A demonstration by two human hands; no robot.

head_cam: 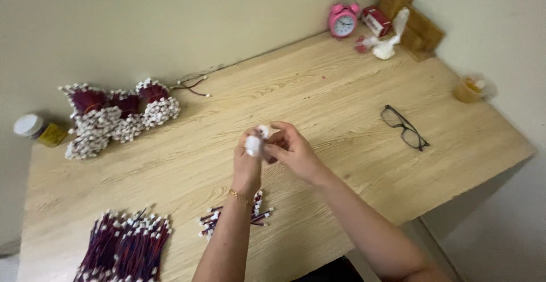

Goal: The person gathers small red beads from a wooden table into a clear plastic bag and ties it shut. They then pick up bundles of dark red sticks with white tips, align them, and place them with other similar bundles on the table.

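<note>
My left hand (246, 165) and my right hand (293, 150) meet above the middle of a light wooden table (352, 94). Both pinch a small white piece (254, 143), seemingly a connector; blur hides its detail. A gold bracelet circles my left wrist. Below my hands, a small loose pile of short dark red wires with white connectors (236, 215) lies on the table, partly hidden by my left forearm. A larger flat heap of the same wires (124, 245) sits at the near left edge.
Bundled wire sets with white ends (116, 117) stand at the far left beside a small white-capped jar (35, 129). Black glasses (404, 126) lie to the right. A pink alarm clock (343, 20), a wooden holder (415, 23) and a yellow cup (468, 90) occupy the far right corner.
</note>
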